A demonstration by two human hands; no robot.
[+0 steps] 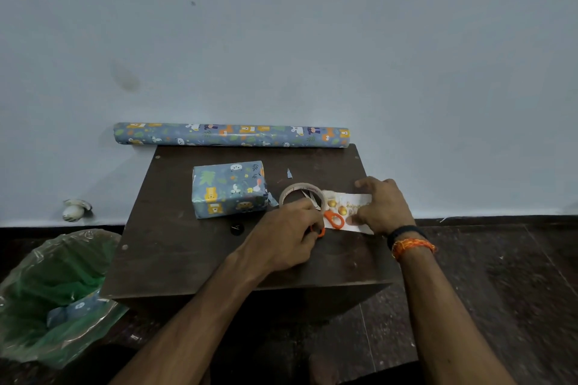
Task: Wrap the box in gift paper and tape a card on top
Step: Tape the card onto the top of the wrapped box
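The wrapped box (230,189) stands on the dark worktop (187,247), fully covered in blue animal-print gift paper. It serves as the reference for all positions below.

Directly to the right of the box lies a ring of tape (301,194), flat on the worktop and close to the box's right end. A small flap of paper or tape sticks out from the lower right corner of the box toward the ring.

Further right of the box, beyond the tape, lies the card (348,206), white with gold balls and lettering, flat on the worktop. A pair of orange-handled scissors (328,216) lies between tape and card; the blade tips sit within the tape ring and one handle loop rests on the card.

The left hand (291,230) is in front of and to the right of the box, its fingers curled round the nearer orange handle loop of the scissors. The right hand (384,206) is at the far right of the box, pressing down on the right part of the card with the fingers spread and bent over its edges; a dark band and an orange thread are on that wrist.

Behind the box, along the wall, lies a roll of gift paper (231,134) in the same print. A small scrap of paper (289,172) lies behind and right of the box. To the lower left of the box, on the floor, stands a bin with a green bag (53,284) holding paper offcuts.
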